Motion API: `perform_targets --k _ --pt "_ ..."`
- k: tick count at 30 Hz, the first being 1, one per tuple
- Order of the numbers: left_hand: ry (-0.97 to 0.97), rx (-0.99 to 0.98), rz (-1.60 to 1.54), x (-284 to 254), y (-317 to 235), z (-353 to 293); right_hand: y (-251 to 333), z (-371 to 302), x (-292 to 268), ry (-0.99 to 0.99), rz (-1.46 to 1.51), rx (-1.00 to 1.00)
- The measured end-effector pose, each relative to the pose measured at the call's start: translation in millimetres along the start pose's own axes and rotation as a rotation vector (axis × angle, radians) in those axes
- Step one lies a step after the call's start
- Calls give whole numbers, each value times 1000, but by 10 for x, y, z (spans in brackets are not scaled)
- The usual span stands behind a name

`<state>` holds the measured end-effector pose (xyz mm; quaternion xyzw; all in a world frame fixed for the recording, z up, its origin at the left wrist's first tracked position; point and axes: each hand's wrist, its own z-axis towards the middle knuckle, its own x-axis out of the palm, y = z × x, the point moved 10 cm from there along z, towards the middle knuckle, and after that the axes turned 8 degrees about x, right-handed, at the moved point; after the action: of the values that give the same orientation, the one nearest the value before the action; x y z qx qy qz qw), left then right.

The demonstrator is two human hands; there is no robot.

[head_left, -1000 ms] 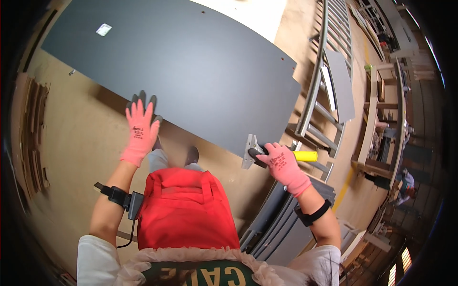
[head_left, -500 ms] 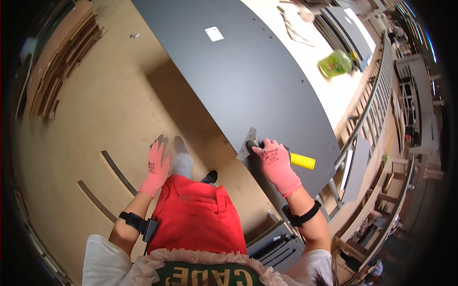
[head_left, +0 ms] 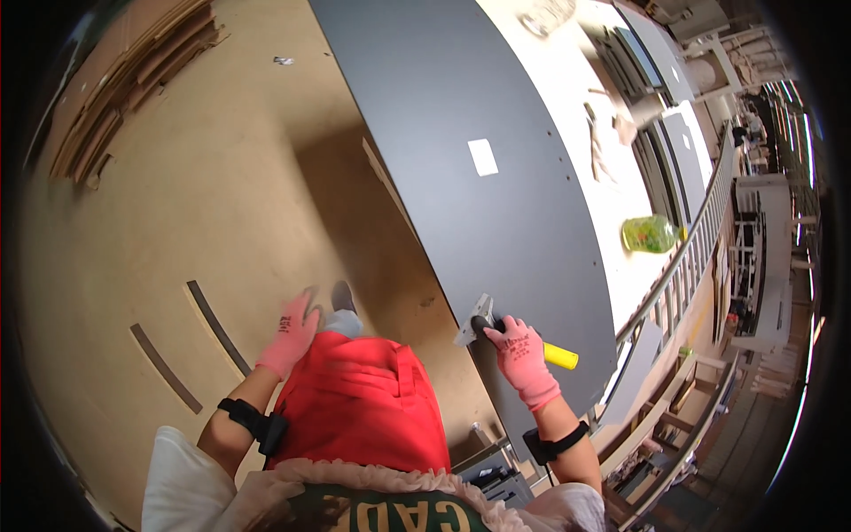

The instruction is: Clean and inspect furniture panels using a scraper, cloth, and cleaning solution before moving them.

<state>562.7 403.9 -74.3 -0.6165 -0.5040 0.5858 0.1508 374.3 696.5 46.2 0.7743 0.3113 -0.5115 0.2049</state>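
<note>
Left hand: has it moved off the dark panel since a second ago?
Yes. The left hand lay on the edge of the dark grey panel then; now it hangs apart from it, above the brown floor, near the person's knee.

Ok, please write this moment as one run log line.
right hand: grips scraper at grey panel edge | left hand: free, open
</note>
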Motion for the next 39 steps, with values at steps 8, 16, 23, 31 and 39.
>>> perform_targets --k 8,16,23,31,39 --pt "-104 175 -73 -298 -264 513 647 1657 -713 -145 -10 -41" --pt "-115 139 -179 -813 -345 1267 1132 3182 -1306 -244 -50 -99" --pt "-111 -133 -270 -1219 254 2018 1039 2875 -1313 -125 58 -184" --pt "-62 -167 -345 -1500 98 3082 1521 4388 -1927 -113 14 -140" --pt "60 -183 -473 -1950 -263 4017 1998 5897 -2439 -117 5 -100"
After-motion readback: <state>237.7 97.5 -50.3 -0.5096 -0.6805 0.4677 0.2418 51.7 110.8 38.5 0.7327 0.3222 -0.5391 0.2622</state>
